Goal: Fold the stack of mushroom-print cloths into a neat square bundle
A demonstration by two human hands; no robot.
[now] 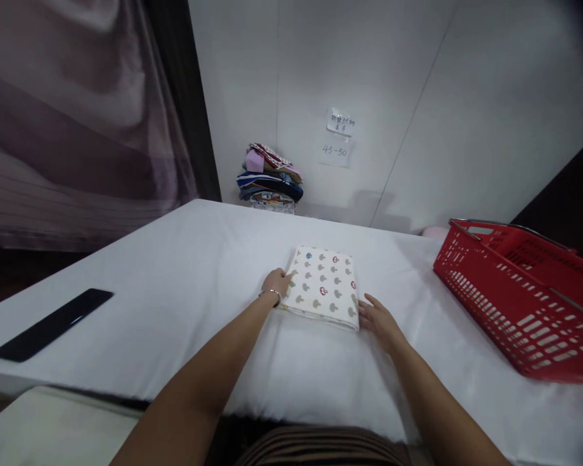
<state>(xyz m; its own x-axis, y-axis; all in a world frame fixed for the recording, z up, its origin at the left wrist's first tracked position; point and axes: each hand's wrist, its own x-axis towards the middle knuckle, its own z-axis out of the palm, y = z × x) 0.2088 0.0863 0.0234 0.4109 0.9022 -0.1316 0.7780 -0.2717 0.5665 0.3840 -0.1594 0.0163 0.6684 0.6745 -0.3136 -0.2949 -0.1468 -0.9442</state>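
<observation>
A folded white cloth (pixel 322 285) with a grey mushroom print and a few red and blue mushrooms lies flat on the white-covered table in front of me. My left hand (pixel 275 282), with a bracelet at its wrist, is at the cloth's left edge. Its fingers are curled and closed on that edge, partly hidden. At the lower right edge of the cloth is my right hand (pixel 379 323). Its thumb stands apart from the other fingers, whose tips touch or nearly touch the cloth's side.
A red plastic basket (pixel 505 298) with metal handles stands on the right of the table (pixel 175 259). To the left lies a flat black panel (pixel 53 323). Folded clothes (pixel 271 178) are stacked beyond the far edge, near two paper notes (pixel 337 136) on the wall. A curtain (pixel 78 123) hangs at left.
</observation>
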